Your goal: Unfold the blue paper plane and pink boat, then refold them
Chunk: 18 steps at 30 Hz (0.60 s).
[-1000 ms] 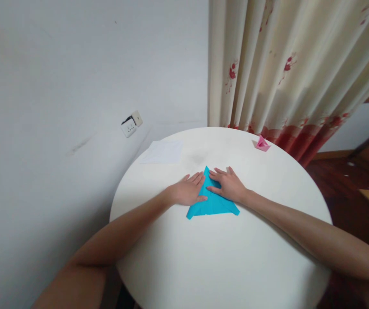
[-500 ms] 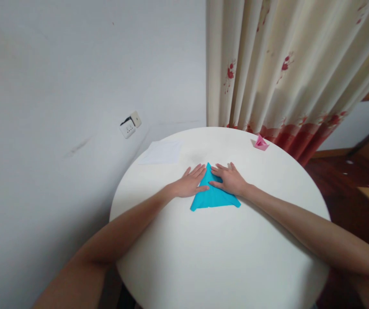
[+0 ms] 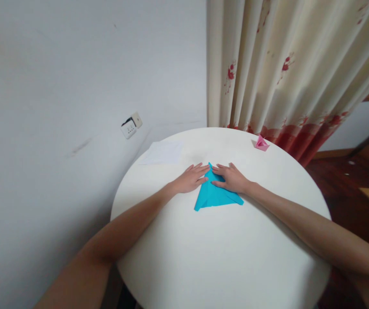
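Observation:
A blue sheet of paper (image 3: pixel 217 196), folded to a point at the far end, lies flat on the round white table (image 3: pixel 210 253). Its near corners flare out to both sides. My left hand (image 3: pixel 190 177) rests on the paper's left edge close to the tip, fingers stretched out. From the other side, my right hand (image 3: pixel 231 177) lies over the right edge with its fingers spread and its thumb across the middle. Both hands' fingertips nearly meet just below the tip and cover part of the upper edges.
White paper (image 3: pixel 161 152) lies at the table's back left. A small pink folded-paper piece (image 3: pixel 261 144) stands at the back right edge. Behind the table are a wall with a socket (image 3: pixel 128 128) and a cream curtain (image 3: pixel 255 64) with red flowers.
My left hand has slid up a little toward the paper's tip, and its thumb has moved up too. The paper has shifted slightly right. My right hand stays nearly in place.

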Motion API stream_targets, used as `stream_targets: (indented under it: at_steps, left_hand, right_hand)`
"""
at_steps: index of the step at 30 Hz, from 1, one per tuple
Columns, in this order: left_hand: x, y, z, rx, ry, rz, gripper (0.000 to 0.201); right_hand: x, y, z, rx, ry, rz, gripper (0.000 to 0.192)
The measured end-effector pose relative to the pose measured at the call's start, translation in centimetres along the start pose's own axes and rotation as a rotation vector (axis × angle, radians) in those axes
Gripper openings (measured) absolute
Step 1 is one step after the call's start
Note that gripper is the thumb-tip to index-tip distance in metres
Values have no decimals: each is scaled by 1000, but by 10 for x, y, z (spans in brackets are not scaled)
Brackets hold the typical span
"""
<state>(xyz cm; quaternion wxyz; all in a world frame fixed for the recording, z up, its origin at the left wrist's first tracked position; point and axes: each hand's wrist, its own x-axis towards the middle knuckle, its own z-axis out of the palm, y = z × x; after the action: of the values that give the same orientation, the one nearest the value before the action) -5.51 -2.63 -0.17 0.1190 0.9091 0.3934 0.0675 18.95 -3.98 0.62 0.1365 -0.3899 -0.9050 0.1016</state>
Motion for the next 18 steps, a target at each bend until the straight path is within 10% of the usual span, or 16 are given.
stream_targets:
  at_steps: [18]
  left_hand:
    - [-4, 0, -7, 87, -91, -112, 77]
  right_hand:
    - [-4, -5, -6, 132, -96, -108, 63]
